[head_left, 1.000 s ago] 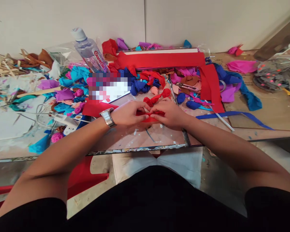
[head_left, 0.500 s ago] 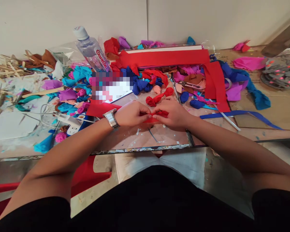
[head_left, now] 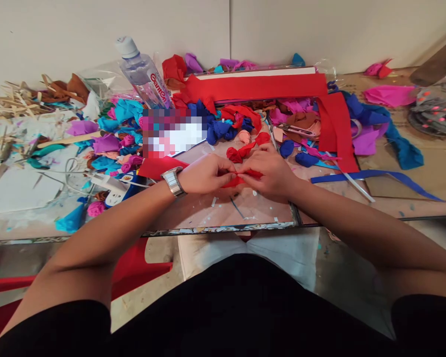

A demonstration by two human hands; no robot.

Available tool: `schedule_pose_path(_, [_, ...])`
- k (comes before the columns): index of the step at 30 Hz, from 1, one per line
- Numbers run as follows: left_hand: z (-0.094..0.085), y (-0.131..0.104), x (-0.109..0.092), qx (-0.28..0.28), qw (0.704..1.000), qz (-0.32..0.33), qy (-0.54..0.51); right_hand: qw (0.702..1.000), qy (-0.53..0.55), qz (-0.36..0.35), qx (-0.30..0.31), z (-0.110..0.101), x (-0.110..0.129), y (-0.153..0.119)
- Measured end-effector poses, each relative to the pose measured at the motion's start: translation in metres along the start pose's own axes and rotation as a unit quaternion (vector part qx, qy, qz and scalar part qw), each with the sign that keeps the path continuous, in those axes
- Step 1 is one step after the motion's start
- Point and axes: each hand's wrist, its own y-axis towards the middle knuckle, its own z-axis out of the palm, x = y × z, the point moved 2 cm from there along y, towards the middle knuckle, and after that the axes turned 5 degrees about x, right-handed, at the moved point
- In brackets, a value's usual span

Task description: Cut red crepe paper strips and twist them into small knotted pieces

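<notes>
Between my two hands is a small piece of red crepe paper (head_left: 253, 173), partly covered by the fingers. My left hand (head_left: 207, 173), with a metal watch (head_left: 173, 181) on its wrist, is closed and pinches the paper's left side. My right hand (head_left: 269, 171) is closed on the right side, thumb and fingertips meeting the left ones. Just beyond the hands lies a twisted red paper rose (head_left: 238, 153). A red strip (head_left: 159, 167) sticks out behind my left wrist. What the fingertips cover is hidden.
A water bottle (head_left: 143, 74) stands at the back left, beside a partly blurred phone (head_left: 186, 139). A box cutter (head_left: 299, 130) lies among crumpled paper on the right. Blue ribbon (head_left: 375, 174) trails rightward. A power strip (head_left: 115, 196) and its cable are left of my wrist.
The view has shifted slightly, so the scene sits a little further right. Both hands keep their pinch on the red paper, with only small finger movement.
</notes>
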Motion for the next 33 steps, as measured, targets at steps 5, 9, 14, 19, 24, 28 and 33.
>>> schedule_pose_path(5, [0.0010, 0.0010, 0.0019, 0.003, 0.998, -0.014, -0.058, 0.999, -0.030, -0.017, -0.003, -0.0001, 0.0026, -0.0002])
schedule_pose_path(9, [0.0003, 0.0014, 0.0012, 0.004, 0.996, -0.034, -0.087, 0.999, -0.041, -0.023, -0.014, -0.0003, 0.0036, -0.0003])
schedule_pose_path(14, [-0.0025, 0.0005, -0.0013, 0.003, 0.993, -0.053, -0.104, 0.995, -0.068, -0.056, -0.043, 0.0007, 0.0035, -0.0012])
schedule_pose_path(19, [-0.0047, -0.0013, -0.0044, -0.006, 0.999, -0.041, -0.026, 0.991, -0.084, -0.077, -0.068, 0.0018, 0.0022, -0.0019])
schedule_pose_path(24, [-0.0062, -0.0029, -0.0041, -0.036, 0.996, -0.011, 0.081, 0.993, -0.075, -0.060, -0.069, 0.0018, 0.0007, -0.0011])
schedule_pose_path(28, [-0.0046, -0.0028, -0.0035, -0.039, 0.995, -0.002, 0.088, 0.993, -0.070, -0.064, -0.071, 0.0032, -0.0005, -0.0014])
schedule_pose_path(33, [-0.0045, -0.0025, -0.0048, -0.052, 0.997, -0.012, 0.062, 0.990, -0.083, -0.074, -0.085, 0.0029, -0.0002, -0.0014])
